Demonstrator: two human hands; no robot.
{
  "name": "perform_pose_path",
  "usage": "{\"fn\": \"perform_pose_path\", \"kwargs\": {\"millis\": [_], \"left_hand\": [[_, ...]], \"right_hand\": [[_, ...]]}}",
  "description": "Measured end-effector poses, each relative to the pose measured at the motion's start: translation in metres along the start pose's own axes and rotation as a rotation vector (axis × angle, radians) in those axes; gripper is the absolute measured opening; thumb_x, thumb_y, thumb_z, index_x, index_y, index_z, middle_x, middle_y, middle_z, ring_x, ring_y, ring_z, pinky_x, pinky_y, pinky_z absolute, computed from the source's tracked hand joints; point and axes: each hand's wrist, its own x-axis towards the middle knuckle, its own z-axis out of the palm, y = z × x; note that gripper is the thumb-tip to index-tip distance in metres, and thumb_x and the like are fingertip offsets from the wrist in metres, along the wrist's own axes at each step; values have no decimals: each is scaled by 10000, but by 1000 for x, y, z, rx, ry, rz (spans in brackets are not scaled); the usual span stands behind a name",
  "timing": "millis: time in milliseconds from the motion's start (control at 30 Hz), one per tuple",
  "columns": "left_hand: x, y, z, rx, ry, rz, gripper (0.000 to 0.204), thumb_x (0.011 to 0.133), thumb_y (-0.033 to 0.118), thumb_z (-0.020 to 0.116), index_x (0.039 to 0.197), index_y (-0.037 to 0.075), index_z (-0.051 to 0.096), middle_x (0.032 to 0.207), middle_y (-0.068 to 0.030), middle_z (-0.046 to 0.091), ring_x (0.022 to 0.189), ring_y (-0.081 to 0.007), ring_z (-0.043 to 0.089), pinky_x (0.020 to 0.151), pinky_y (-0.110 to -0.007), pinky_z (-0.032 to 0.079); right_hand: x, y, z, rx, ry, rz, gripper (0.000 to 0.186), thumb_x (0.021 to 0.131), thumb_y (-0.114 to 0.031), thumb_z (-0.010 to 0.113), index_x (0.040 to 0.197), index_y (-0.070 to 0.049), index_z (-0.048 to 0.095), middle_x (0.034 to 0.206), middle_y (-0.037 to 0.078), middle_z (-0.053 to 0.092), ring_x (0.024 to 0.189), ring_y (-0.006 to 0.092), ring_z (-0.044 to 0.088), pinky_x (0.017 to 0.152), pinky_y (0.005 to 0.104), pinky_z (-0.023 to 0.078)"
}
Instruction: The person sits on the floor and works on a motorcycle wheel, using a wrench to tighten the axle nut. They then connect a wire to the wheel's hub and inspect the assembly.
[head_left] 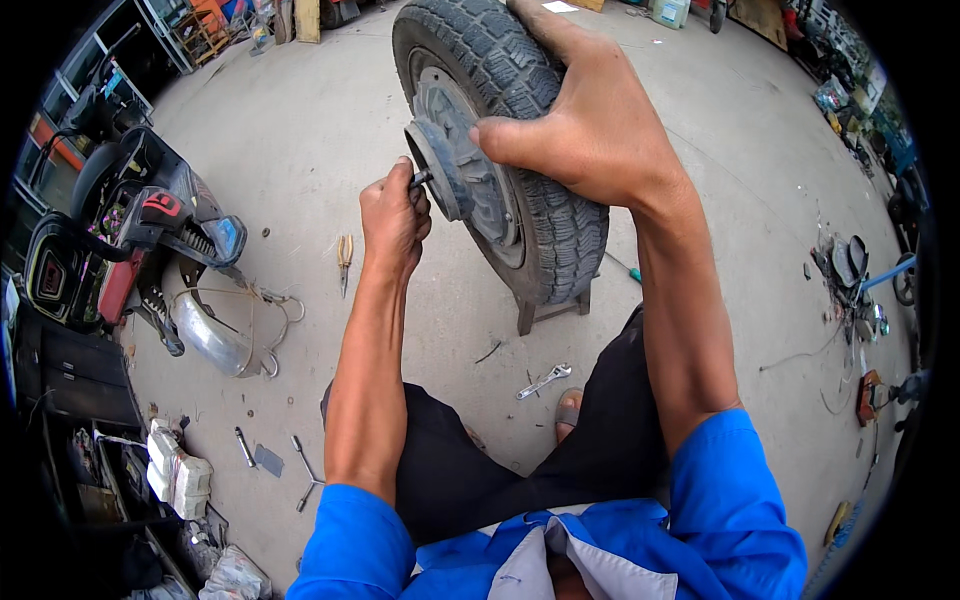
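Note:
A small wheel with a chunky black tyre (575, 235) stands tilted in front of me, its hub side turned to the left. My right hand (605, 125) clasps the tyre from its right side, the thumb over the sidewall and the other fingers partly hidden behind the tread. From the grey ribbed hub (450, 165) a short dark axle (423, 177) sticks out to the left. My left hand (392, 215) is closed around the outer end of that axle. Beneath the tyre shows part of a low stool (527, 317), mostly hidden by the wheel.
An adjustable wrench (544, 381) lies by my foot. Yellow-handled pliers (344, 262), a multi-armed socket wrench (305, 473) and a short metal tube (245, 447) are on the concrete at left. A partly dismantled scooter (160, 220) stands far left; loose parts (848, 270) are piled at right.

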Motion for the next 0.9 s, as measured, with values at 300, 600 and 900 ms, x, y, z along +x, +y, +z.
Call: {"fn": "perform_pose_path", "kwargs": {"millis": [300, 600, 900], "left_hand": [[-11, 62, -79, 490, 347, 288, 390, 969, 318, 580, 636, 148, 465, 511, 64, 383, 373, -53, 295, 354, -255, 206], [-41, 11, -204, 859, 384, -176, 358, 954, 270, 571, 637, 137, 470, 501, 59, 372, 357, -76, 290, 342, -276, 199], [-93, -77, -266, 744, 493, -451, 316, 932, 227, 542, 635, 142, 479, 512, 39, 396, 373, -88, 289, 352, -288, 201]], "right_hand": [[-28, 34, 71, 507, -15, 161, 1056, 610, -281, 817, 1426, 192, 342, 1300, 310, 573, 1198, 322, 600, 1055, 342, 458], [-159, -34, 181, 653, -35, 562, 1093, 674, -168, 767, 1491, 189, 134, 1387, 385, 426, 1302, 460, 466, 1135, 432, 364], [-216, -62, 224, 608, -171, 594, 1075, 666, -117, 768, 1513, 131, 156, 1368, 362, 408, 1219, 494, 442, 1050, 506, 430]]}}
